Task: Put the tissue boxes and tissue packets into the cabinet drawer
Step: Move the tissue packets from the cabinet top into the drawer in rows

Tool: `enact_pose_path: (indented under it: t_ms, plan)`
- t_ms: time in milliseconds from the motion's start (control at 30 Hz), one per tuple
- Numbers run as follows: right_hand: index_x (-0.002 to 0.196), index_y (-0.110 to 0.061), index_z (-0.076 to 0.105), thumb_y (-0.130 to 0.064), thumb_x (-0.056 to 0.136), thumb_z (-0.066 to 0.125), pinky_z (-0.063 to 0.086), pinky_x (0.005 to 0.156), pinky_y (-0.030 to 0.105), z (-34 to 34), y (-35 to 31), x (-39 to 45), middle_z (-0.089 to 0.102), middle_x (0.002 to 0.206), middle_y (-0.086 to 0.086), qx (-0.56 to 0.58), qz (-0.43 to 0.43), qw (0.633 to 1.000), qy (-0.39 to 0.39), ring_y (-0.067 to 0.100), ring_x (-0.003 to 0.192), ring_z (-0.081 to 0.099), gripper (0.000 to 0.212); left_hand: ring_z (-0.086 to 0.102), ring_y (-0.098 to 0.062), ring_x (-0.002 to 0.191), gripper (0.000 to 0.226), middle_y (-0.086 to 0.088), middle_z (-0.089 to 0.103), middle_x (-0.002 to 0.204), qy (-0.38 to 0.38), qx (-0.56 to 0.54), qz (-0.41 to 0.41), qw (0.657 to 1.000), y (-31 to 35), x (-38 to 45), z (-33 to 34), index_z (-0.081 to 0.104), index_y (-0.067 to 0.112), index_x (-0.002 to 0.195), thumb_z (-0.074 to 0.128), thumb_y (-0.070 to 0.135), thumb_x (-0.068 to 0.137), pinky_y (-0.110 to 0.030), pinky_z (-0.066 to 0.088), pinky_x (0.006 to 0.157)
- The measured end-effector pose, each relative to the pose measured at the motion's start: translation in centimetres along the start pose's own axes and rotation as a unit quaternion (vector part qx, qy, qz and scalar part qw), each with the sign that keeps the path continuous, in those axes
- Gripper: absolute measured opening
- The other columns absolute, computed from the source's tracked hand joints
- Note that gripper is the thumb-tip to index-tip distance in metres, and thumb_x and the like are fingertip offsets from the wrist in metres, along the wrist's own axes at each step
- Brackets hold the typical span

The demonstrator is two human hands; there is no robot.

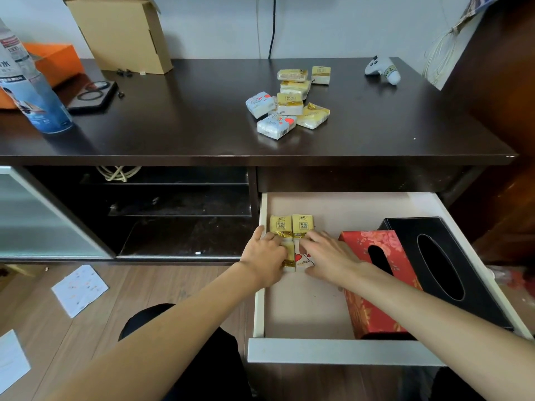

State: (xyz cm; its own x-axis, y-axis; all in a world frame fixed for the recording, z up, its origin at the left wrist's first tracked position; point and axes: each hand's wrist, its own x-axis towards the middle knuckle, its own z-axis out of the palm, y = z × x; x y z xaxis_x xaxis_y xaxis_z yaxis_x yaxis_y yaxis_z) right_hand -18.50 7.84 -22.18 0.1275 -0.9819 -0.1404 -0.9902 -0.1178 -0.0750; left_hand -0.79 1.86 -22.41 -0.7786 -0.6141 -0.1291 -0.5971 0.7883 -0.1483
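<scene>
The white drawer (341,350) is pulled out below the dark cabinet top. Inside stand a red floral tissue box (373,316) and a black tissue box (451,256) at the right. Two yellow tissue packets (291,224) lie side by side at the drawer's left back. My left hand (265,257) rests on a yellow packet (289,257) just in front of them. My right hand (328,256) presses a white packet with red hearts (303,257) beside it. A pile of several yellow and white packets (289,104) lies on the cabinet top.
On the dark cabinet top (188,123) stand a blue spray can (31,91), an orange box (55,60), a cardboard box (124,33) and a white controller (383,70). Open shelves (179,204) lie left of the drawer. Papers (79,287) lie on the wooden floor.
</scene>
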Motion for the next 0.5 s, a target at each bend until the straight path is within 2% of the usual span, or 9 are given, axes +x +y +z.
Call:
enact_pose_path:
  t_ms: [133, 233, 300, 367, 400, 433, 500]
  plan:
    - [0.100, -0.025, 0.058, -0.038, 0.085, 0.065, 0.049, 0.066, 0.035, -1.3, 0.6, -0.1, 0.054, 0.109, -0.006, 0.027, -0.012, 1.000, 0.008, 0.019, 0.109, 0.052, 0.022, 0.051, -0.025, 0.116, 0.033, -0.003, 0.060, 0.118, 0.030, -0.044, 0.002, 0.999, -0.4, 0.2, -0.5, 0.065, 0.019, 0.112, 0.047, 0.040, 0.093, -0.044, 0.030, 0.110]
    - [0.094, -0.029, 0.060, -0.040, 0.088, 0.061, 0.050, 0.070, 0.036, -3.8, 1.2, -0.1, 0.063, 0.102, -0.009, 0.060, 0.014, 0.998, 0.021, 0.021, 0.099, 0.061, 0.012, 0.053, -0.021, 0.111, 0.033, 0.001, 0.060, 0.117, 0.056, -0.124, -0.014, 0.991, -1.4, 0.3, -2.3, 0.065, 0.022, 0.116, 0.046, 0.037, 0.095, -0.038, 0.044, 0.097]
    - [0.092, -0.030, 0.064, -0.039, 0.090, 0.059, 0.050, 0.069, 0.035, -5.7, 1.6, -0.1, 0.067, 0.094, -0.011, 0.085, 0.035, 0.995, 0.046, 0.020, 0.090, 0.065, 0.009, 0.057, -0.018, 0.101, 0.028, 0.004, 0.060, 0.106, 0.085, -0.167, -0.025, 0.982, -2.2, 0.3, -4.0, 0.066, 0.022, 0.108, 0.045, 0.036, 0.095, -0.035, 0.051, 0.083]
    - [0.092, -0.032, 0.068, -0.038, 0.093, 0.059, 0.051, 0.069, 0.032, -7.8, 1.9, -0.1, 0.069, 0.086, -0.014, 0.119, 0.048, 0.988, 0.086, 0.015, 0.082, 0.065, 0.011, 0.059, -0.015, 0.090, 0.021, 0.007, 0.060, 0.097, 0.126, -0.191, -0.039, 0.973, -3.0, 0.5, -6.0, 0.064, 0.025, 0.100, 0.047, 0.034, 0.094, -0.029, 0.047, 0.064]
    - [0.091, -0.033, 0.069, -0.038, 0.093, 0.060, 0.051, 0.067, 0.030, -9.0, 2.2, -0.1, 0.070, 0.081, -0.015, 0.136, 0.052, 0.983, 0.115, 0.011, 0.077, 0.065, 0.011, 0.060, -0.013, 0.087, 0.019, 0.009, 0.060, 0.096, 0.153, -0.200, -0.049, 0.967, -3.4, 0.6, -7.2, 0.064, 0.026, 0.099, 0.048, 0.033, 0.093, -0.027, 0.043, 0.059]
    - [0.088, -0.034, 0.069, -0.037, 0.093, 0.060, 0.051, 0.065, 0.029, -10.2, 2.4, 0.0, 0.071, 0.075, -0.016, 0.148, 0.056, 0.977, 0.145, 0.009, 0.072, 0.065, 0.011, 0.060, -0.012, 0.085, 0.019, 0.010, 0.062, 0.097, 0.178, -0.206, -0.057, 0.960, -3.9, 0.7, -8.4, 0.065, 0.027, 0.100, 0.049, 0.032, 0.093, -0.026, 0.042, 0.059]
    - [0.083, -0.034, 0.068, -0.035, 0.093, 0.059, 0.051, 0.064, 0.029, -12.7, 3.1, 0.5, 0.070, 0.068, -0.016, 0.164, 0.063, 0.966, 0.191, 0.006, 0.066, 0.064, 0.013, 0.062, -0.010, 0.085, 0.022, 0.012, 0.066, 0.099, 0.223, -0.216, -0.068, 0.948, -5.0, 0.9, -11.0, 0.067, 0.028, 0.104, 0.049, 0.032, 0.092, -0.030, 0.050, 0.064]
